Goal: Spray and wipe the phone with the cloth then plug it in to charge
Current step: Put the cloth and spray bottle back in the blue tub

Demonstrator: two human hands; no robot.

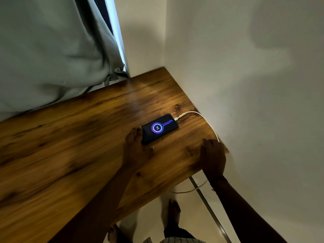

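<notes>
- On the brown wood-grain surface, far right part: a black slab phone lies flat with its screen up. The screen is lit with a blue-purple ring reading 34.
- A white charging cable is plugged into the phone's far end. It arcs right along the white wall and drops over the surface edge. A loop of it hangs below the surface.
- Left grip: open, fingers roughly straight, laid against the phone's near short end and touching it. Not wrapped round it. Motion blur, so finer finger detail is unreadable.
- Right grip: open, palm down, flat on the surface's right corner by the wall, holding nothing. Fingertips are just beside the spot where the cable goes over the edge. Whether they touch the cable, cannot tell.
- Phone and right grip are apart, with bare wood between them.
- A grey-green fabric curtain hangs behind the surface's far left edge, with a bright slit beside it.
- A thin metal leg runs from under the right corner down to the pale floor.
- Bare feet on the floor, blurred.
</notes>
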